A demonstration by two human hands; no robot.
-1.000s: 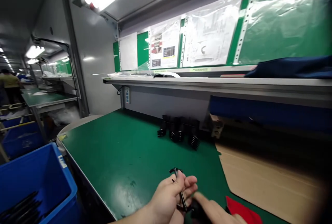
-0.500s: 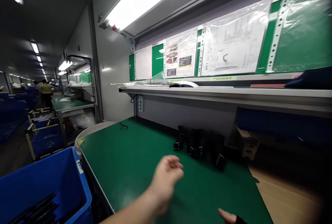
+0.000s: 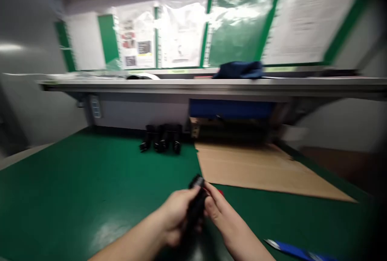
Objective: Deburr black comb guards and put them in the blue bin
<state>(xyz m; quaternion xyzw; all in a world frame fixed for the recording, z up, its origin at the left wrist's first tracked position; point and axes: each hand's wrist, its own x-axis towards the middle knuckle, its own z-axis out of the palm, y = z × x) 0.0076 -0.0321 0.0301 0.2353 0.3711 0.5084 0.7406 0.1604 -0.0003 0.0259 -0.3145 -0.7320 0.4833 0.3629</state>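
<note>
The green tabletop [image 3: 75, 180] is smooth with a soft gloss; the cardboard sheet [image 3: 242, 168] looks matt and papery. Shiny clear plastic sleeves [image 3: 238, 31] cover paper [image 3: 311, 23]; the shelf edge [image 3: 151, 85] looks like smooth metal. The dark blue cloth [image 3: 238, 70] looks matt and creased. The held black piece [image 3: 195, 208] seems plastic, its finish blurred; the grey side panel [image 3: 27, 83] has a smooth sheen

From my station I see a row of fittings [image 3: 165, 137] at the back of the table [image 3: 121, 180]; the cardboard sheet [image 3: 256, 168] lies right of them; in front, a part [image 3: 196, 206] sits between left hand [image 3: 178, 212] and right hand [image 3: 222, 212]; above, the shelf [image 3: 181, 86] bears a cloth [image 3: 238, 70].
</note>
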